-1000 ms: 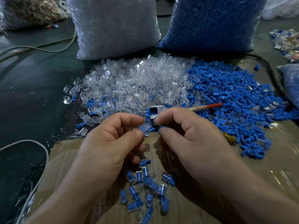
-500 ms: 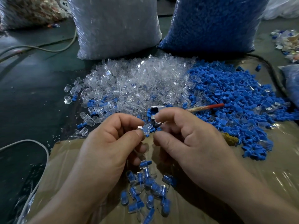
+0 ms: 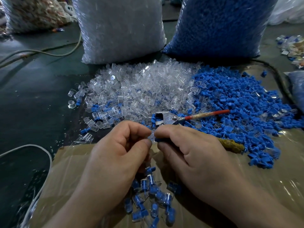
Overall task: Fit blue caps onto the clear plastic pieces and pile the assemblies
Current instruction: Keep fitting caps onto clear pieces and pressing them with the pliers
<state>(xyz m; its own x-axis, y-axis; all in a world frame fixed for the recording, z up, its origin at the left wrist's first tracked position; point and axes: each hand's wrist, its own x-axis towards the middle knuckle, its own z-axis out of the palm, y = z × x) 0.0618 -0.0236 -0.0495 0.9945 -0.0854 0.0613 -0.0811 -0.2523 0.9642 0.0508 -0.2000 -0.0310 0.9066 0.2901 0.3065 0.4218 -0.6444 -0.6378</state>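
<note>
My left hand (image 3: 118, 155) pinches a clear plastic piece (image 3: 151, 135) between thumb and forefinger. My right hand (image 3: 195, 155) pinches a blue cap (image 3: 160, 140) and holds it against that piece; the two hands meet at the fingertips. Beyond them lies a heap of loose clear pieces (image 3: 141, 89), with a heap of loose blue caps (image 3: 243, 106) to its right. Below my hands, a small pile of finished assemblies (image 3: 153, 196) lies on the taped cardboard (image 3: 69, 175).
A plier-like tool with a red handle (image 3: 181, 118) lies between the heaps. Two big sacks stand behind: clear pieces (image 3: 120, 28) and blue caps (image 3: 220, 25). A white cable (image 3: 32, 147) curves at left over the dark floor (image 3: 32, 89). A brown lump (image 3: 232, 145) lies right of my right hand.
My hands have drawn closer together, pressing the blue cap further into the clear piece, so less of both parts shows between the fingertips.
</note>
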